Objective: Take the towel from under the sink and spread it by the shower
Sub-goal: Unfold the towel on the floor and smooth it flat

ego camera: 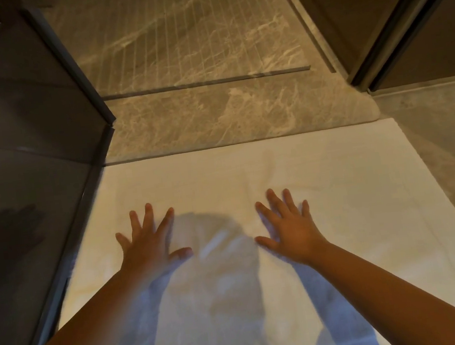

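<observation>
A white towel (249, 175) lies flat on the floor, its far edge along the marble step of the shower (200, 121). My left hand (150, 242) rests palm down on the towel with fingers spread, left of centre. My right hand (287, 225) lies flat on it too, fingers apart, right of centre. Neither hand holds anything. A shadow of my head and arms falls across the near part of the towel.
A dark glass panel (19, 169) with a metal frame stands along the towel's left side. Beyond the step is the grooved marble shower floor (180, 34). A dark door frame (392, 31) rises at the right, with grey floor tile (444, 128) beside the towel.
</observation>
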Available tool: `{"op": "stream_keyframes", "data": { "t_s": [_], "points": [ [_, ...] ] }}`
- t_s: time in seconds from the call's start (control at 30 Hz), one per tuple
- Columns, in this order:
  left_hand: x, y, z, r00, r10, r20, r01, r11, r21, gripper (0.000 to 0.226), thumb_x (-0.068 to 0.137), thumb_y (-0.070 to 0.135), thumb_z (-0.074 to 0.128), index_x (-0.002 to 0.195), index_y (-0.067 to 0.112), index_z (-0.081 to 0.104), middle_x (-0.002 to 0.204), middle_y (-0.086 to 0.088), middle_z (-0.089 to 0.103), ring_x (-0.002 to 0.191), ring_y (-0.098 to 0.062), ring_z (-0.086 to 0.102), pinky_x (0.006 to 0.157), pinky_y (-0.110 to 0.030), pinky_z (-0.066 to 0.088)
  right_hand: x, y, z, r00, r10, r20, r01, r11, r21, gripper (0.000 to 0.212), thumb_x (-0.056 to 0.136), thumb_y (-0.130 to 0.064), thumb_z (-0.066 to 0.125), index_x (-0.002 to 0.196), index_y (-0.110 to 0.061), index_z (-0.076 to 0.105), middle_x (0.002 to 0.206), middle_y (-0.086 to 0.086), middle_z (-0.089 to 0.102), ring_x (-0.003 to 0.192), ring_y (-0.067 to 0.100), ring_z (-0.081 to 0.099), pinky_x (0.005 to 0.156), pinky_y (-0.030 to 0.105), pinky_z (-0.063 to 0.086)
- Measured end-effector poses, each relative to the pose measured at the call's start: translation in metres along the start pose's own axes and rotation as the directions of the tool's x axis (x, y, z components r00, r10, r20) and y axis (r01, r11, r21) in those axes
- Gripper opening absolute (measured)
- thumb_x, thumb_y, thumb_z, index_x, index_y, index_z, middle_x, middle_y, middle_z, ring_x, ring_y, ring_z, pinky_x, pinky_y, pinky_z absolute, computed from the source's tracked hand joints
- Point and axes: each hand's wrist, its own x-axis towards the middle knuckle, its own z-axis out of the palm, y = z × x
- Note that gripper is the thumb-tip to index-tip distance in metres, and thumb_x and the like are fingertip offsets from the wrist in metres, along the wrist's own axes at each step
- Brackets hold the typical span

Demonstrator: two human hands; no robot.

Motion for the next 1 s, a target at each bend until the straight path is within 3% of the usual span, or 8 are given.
{"op": "stream_keyframes", "data": {
  "t_s": [0.17, 0.3, 0.43, 0.6, 0.73, 0.83, 0.93, 1.0],
  "points": [
    [0.01, 0.005, 0.029, 0.982, -0.069, -0.175, 0.054, 0.995, -0.088, 0.081, 0.067, 0.08, -0.005, 0.139, 0.042, -0.012, 0.152, 0.002, -0.023, 0.139, -0.027, -0.02, 0.104, -0.069, 0.005, 0.033, -0.044, -0.006, 0.989, -0.147, -0.014, 0.148, 0.987, 0.056, 0.066, 0.091, -0.052, 0.035, 0.144, -0.025, 0.005, 0.157, 0.007, -0.007, 0.141, 0.034, -0.011, 0.111, 0.058, 0.004],
    [0.011, 0.001, 0.039, 0.962, -0.077, -0.263, 0.068, 0.997, -0.043, 0.069, 0.077, 0.072, 0.009, 0.138, 0.046, -0.008, 0.157, -0.004, 0.003, 0.141, -0.032, -0.004, 0.101, -0.071, 0.01, 0.06, -0.074, -0.004, 0.975, -0.206, -0.086, 0.211, 0.976, 0.061, 0.064, 0.093, -0.043, 0.038, 0.144, -0.018, 0.009, 0.156, 0.01, 0.0, 0.141, 0.036, -0.005, 0.11, 0.059, 0.008],
    [0.01, 0.002, 0.039, 0.959, -0.067, -0.275, 0.068, 0.998, -0.007, 0.07, 0.077, 0.071, 0.015, 0.14, 0.045, 0.0, 0.156, -0.005, 0.007, 0.141, -0.032, -0.002, 0.1, -0.072, 0.013, 0.08, -0.066, 0.005, 0.968, -0.235, -0.089, 0.235, 0.972, -0.017, 0.06, 0.094, -0.044, 0.035, 0.144, -0.021, 0.012, 0.157, 0.006, 0.004, 0.142, 0.031, -0.002, 0.108, 0.064, 0.011],
    [0.011, 0.005, 0.035, 0.961, -0.066, -0.269, 0.067, 0.998, -0.007, 0.07, 0.076, 0.068, 0.022, 0.141, 0.042, 0.012, 0.155, -0.007, 0.013, 0.14, -0.035, 0.006, 0.097, -0.073, 0.017, 0.083, 0.03, -0.007, 0.973, 0.104, -0.208, -0.092, 0.993, 0.068, 0.057, 0.092, -0.044, 0.041, 0.142, -0.03, 0.018, 0.156, -0.001, 0.009, 0.143, 0.026, 0.001, 0.105, 0.067, 0.008],
    [0.011, 0.003, 0.037, 0.959, -0.061, -0.277, 0.068, 0.998, 0.013, 0.071, 0.076, 0.068, 0.022, 0.141, 0.042, 0.012, 0.155, -0.007, 0.013, 0.141, -0.034, 0.005, 0.097, -0.073, 0.017, 0.043, 0.134, -0.02, 0.873, 0.468, -0.137, -0.448, 0.88, 0.156, 0.055, 0.094, -0.043, 0.031, 0.144, -0.03, 0.009, 0.157, -0.004, 0.0, 0.143, 0.023, -0.005, 0.106, 0.068, 0.008],
    [0.011, 0.004, 0.036, 0.961, -0.059, -0.271, 0.066, 0.998, 0.014, 0.07, 0.077, 0.067, 0.022, 0.141, 0.04, 0.016, 0.154, -0.009, 0.018, 0.14, -0.036, 0.009, 0.094, -0.075, 0.019, 0.012, 0.157, -0.024, 0.819, 0.569, -0.069, -0.554, 0.817, 0.159, 0.055, 0.096, -0.039, 0.028, 0.145, -0.024, 0.006, 0.157, 0.002, -0.003, 0.142, 0.028, -0.006, 0.108, 0.067, 0.011],
    [0.01, 0.007, 0.034, 0.963, -0.06, -0.262, 0.065, 0.998, 0.013, 0.071, 0.076, 0.067, 0.022, 0.141, 0.039, 0.017, 0.154, -0.01, 0.017, 0.14, -0.036, 0.008, 0.095, -0.075, 0.017, -0.004, 0.114, -0.019, 0.859, 0.491, -0.144, -0.467, 0.867, 0.172, 0.053, 0.096, -0.031, 0.038, 0.142, -0.011, 0.022, 0.155, 0.013, 0.011, 0.141, 0.036, 0.007, 0.105, 0.067, 0.016],
    [0.01, 0.008, 0.032, 0.966, -0.063, -0.25, 0.069, 0.998, 0.014, 0.071, 0.076, 0.067, 0.02, 0.141, 0.038, 0.018, 0.154, -0.01, 0.016, 0.14, -0.036, 0.007, 0.096, -0.075, 0.017, -0.021, 0.066, -0.007, 0.949, 0.253, -0.189, -0.236, 0.966, 0.105, 0.048, 0.094, -0.032, 0.037, 0.136, -0.009, 0.037, 0.148, 0.018, 0.03, 0.135, 0.041, 0.026, 0.097, 0.069, 0.028]
  ]
}}
